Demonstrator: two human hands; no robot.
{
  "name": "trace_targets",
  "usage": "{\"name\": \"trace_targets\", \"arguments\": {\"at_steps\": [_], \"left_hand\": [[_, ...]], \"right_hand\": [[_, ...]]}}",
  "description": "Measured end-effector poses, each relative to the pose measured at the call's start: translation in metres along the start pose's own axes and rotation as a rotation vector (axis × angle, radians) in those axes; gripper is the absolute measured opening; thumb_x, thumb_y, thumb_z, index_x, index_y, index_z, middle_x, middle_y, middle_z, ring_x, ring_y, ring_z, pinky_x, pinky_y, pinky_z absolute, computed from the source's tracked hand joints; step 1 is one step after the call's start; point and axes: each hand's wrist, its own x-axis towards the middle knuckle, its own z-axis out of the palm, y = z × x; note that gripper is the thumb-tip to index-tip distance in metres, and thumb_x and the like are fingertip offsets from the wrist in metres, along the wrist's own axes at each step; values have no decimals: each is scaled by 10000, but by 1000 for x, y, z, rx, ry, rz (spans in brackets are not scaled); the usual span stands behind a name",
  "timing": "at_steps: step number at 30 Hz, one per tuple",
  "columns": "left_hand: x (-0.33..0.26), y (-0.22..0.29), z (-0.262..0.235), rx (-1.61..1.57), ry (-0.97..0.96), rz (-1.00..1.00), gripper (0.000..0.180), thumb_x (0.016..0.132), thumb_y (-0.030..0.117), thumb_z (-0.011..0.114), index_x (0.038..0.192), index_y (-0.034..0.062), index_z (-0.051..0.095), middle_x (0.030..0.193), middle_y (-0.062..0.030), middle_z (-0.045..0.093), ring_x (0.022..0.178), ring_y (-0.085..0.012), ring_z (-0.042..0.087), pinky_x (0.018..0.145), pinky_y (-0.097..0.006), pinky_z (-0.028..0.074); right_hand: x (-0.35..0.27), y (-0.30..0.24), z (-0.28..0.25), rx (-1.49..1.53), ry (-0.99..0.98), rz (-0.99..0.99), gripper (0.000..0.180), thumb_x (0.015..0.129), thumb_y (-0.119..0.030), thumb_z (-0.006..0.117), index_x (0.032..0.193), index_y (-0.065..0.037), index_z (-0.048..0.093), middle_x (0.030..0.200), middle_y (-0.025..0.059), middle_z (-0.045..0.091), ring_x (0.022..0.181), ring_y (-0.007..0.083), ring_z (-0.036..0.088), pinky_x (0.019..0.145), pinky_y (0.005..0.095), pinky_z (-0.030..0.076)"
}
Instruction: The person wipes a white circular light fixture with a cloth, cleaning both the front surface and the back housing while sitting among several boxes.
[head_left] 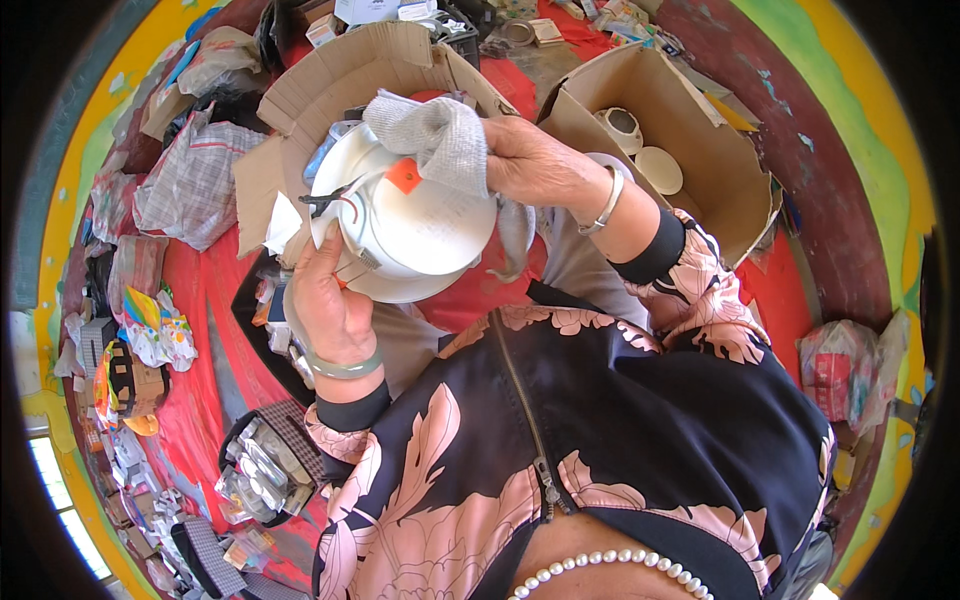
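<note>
My left hand (335, 305) grips the rim of a white round downlight (430, 235), tilted above my lap. Dark wire ends (325, 202) stick out on its left, and an orange tag (404, 176) sits on its back. My right hand (545, 165) is closed on a light grey knitted cloth (435, 140), which lies against the downlight's upper edge. A loose grey end of fabric (515, 240) hangs below that hand. Between my left thumb and fingers, part of the rim is hidden.
An open cardboard box (345, 75) stands behind the downlight. To the right, another cardboard box (740, 160) holds white round lamps (658, 170). Plaid bags (195, 180) and a container of small packets (265, 470) lie on the left, over red sheeting (200, 310).
</note>
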Motion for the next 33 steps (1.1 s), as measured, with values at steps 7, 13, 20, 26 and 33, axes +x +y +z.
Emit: {"name": "trace_targets", "arguments": {"at_steps": [7, 13, 20, 26, 33], "left_hand": [[10, -9, -14, 21, -48, 16, 328, 952, 138, 423, 1217, -46, 487, 1190, -138, 556, 1082, -219, 555, 923, -345, 459], [19, -26, 3, -118, 88, -82, 315, 959, 134, 413, 1203, -51, 487, 1175, -139, 556, 1078, -235, 557, 925, -356, 466], [9, -23, 2, -17, 62, -59, 290, 927, 110, 447, 1160, -50, 513, 1106, -112, 573, 993, -190, 575, 866, -317, 483], [16, -25, -28, 180, -88, 48, 330, 902, 117, 496, 1188, -46, 503, 1139, -105, 566, 1023, -165, 559, 860, -304, 482], [19, -15, -26, 419, -65, 149, 324, 912, 107, 491, 1206, -27, 489, 1200, -123, 550, 1069, -211, 552, 932, -342, 462]], "right_hand": [[-14, 2, 24, 46, 245, -63, 294, 816, -15, 517, 1100, -46, 586, 1061, 149, 609, 1027, 253, 560, 888, 310, 440], [-4, -9, 50, -808, 342, -369, 542, 627, -22, 665, 1156, -57, 555, 1329, 148, 453, 1287, 344, 362, 1042, 478, 297], [-2, -2, 64, -1003, 128, -662, 370, 734, -182, 541, 1081, -61, 587, 1277, 78, 514, 1240, 256, 429, 1037, 425, 325], [-14, 10, 50, -896, -67, -699, 355, 777, -130, 506, 1111, -43, 588, 1275, 62, 535, 1274, 189, 422, 1074, 392, 278], [-22, 14, 19, -937, 30, -552, 426, 729, -63, 508, 1150, -22, 563, 1269, 111, 533, 1225, 238, 472, 1064, 415, 313]]}}
